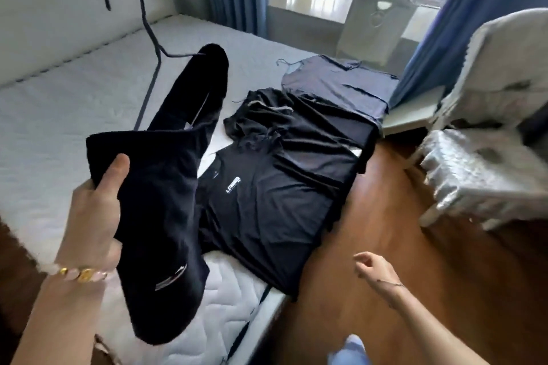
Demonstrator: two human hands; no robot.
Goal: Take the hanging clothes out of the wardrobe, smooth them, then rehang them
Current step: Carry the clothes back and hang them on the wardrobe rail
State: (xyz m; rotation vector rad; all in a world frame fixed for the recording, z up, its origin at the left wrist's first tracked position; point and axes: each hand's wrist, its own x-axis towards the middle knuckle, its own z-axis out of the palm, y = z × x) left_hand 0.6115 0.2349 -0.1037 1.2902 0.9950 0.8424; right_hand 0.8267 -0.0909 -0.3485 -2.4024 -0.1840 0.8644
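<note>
My left hand (95, 216) grips a dark navy garment (166, 210) that hangs on a dark wire hanger (142, 24), its hook pointing up over the bed. My right hand (373, 268) hovers over the wooden floor to the right, fingers loosely curled and holding nothing. On the bed's right side lies a black T-shirt (261, 210) with a small white chest print. A crumpled black garment (278, 127) lies beyond it. A grey-blue garment (341, 83) on a hanger is spread flat further back.
The bed (59, 104) has a light quilted mattress and a padded headboard on the left. A covered chair (489, 157) stands on the wooden floor at the right. Another chair (376, 21) sits by the window, between blue curtains (439, 38).
</note>
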